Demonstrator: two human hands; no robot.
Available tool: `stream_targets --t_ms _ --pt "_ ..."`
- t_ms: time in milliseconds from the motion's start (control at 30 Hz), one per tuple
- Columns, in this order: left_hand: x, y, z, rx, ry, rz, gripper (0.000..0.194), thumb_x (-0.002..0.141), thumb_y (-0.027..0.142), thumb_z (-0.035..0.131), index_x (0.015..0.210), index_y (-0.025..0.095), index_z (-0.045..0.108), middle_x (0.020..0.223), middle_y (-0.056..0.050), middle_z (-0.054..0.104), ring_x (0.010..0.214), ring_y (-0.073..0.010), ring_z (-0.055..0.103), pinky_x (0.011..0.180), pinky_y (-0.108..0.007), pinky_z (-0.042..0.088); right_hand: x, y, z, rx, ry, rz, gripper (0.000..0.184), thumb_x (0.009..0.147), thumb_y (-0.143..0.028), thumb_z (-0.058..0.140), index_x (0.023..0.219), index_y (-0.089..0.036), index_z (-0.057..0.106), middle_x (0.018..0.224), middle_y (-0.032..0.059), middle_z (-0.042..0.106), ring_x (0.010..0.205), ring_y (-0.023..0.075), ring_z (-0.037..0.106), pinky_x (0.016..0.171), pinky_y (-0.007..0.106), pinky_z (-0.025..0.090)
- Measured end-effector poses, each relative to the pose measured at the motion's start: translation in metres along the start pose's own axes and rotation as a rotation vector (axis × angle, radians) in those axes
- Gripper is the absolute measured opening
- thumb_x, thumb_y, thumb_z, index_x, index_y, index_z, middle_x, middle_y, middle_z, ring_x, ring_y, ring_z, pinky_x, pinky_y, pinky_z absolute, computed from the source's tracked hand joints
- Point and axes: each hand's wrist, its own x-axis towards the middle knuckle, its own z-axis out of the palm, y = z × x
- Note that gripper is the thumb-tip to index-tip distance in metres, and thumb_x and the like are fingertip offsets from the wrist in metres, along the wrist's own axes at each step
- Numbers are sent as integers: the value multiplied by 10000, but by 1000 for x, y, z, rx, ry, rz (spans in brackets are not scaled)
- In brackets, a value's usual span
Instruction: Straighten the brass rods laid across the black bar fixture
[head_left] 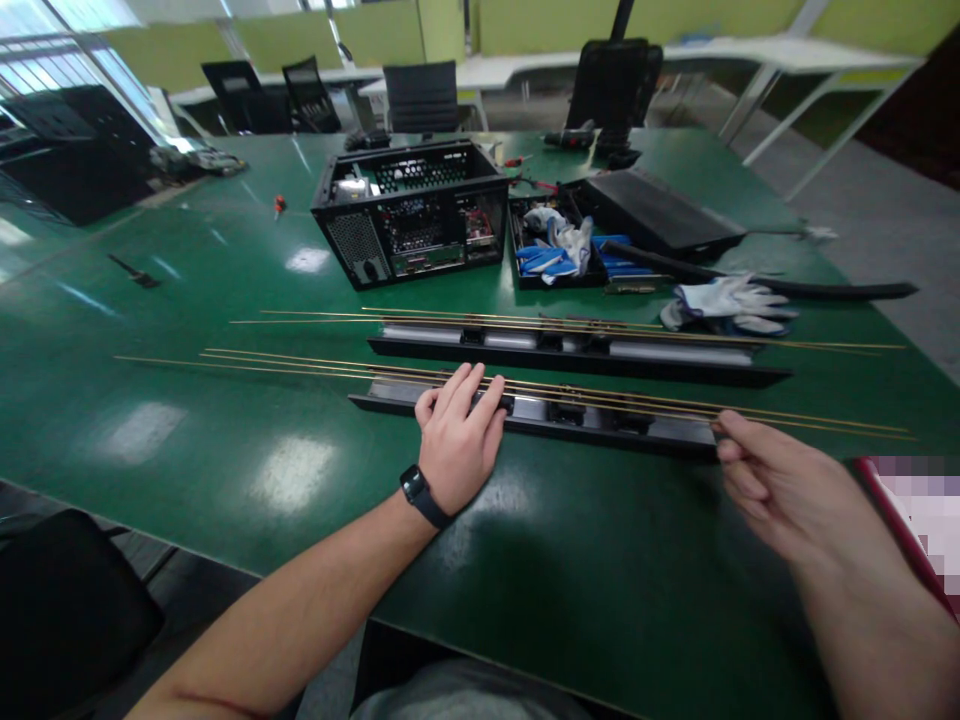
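Observation:
A long black rail (525, 425) with a silvery inside lies across the table before me. Several thin brass-coloured rods (300, 368) run along it and stick out past both ends. My left hand (463, 435), with a black watch on its wrist, rests palm down over the rail and rods, fingers stretched out. At the rail's right end my right hand (772, 480) is closed in a pinch beside the rods; what lies between its fingertips is hidden. Behind it, parallel, lies a second black rail (570, 360) with more brass-coloured rods (315, 313) along it.
An opened black computer case (412, 215) stands on the green table (187, 270). To its right are a black tray (559, 282) with gloves, a black panel (660, 205), a dark strip (825, 290) and white gloves (731, 305). A red tool (280, 206) lies left of the case.

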Motion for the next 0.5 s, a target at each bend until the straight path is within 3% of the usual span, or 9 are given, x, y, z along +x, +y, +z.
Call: stream_targets --t_ms 300,500 --pt "0 -1 0 -3 13 7 389 1095 279 632 1470 285 738 1588 -131 701 1510 -326 632 1186 -508 363 -13 17 33 -87 -102 -4 415 816 -440 962 841 -164 653 672 3 617 358 51 373 279 159 228" --pt "1 1 -2 2 4 2 378 1097 281 634 1459 282 742 1579 -126 708 1511 -319 631 1181 -507 359 -16 7 29 -19 -38 -2 223 895 -271 850 863 -159 660 724 22 641 368 49 388 277 155 231"
